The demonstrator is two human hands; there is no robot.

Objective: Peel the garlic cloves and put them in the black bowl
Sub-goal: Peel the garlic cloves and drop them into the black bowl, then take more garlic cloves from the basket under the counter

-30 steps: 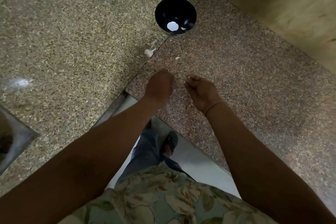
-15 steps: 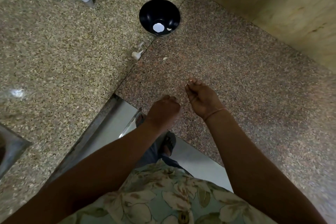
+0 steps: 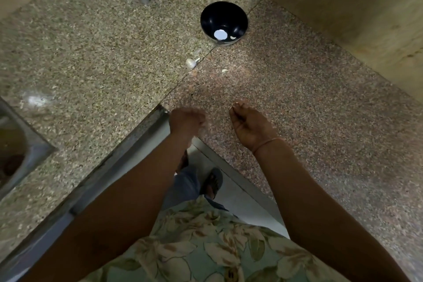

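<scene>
The right grip (image 3: 249, 126) pinches 1 pale garlic clove (image 3: 235, 104), the blurred left grip (image 3: 186, 121) I cannot tell; best bring both together, strip the skin fully, then reach for the black bowl (image 3: 229, 12).

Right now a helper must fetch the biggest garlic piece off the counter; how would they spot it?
Find the black bowl on the speckled counter, at the seam between the greenish and reddish slabs. Follow that seam toward the person: the garlic piece lies just on the greenish side. It is bulbous with a short stalk, unlike the smaller pale sliver on the reddish slab.
</scene>
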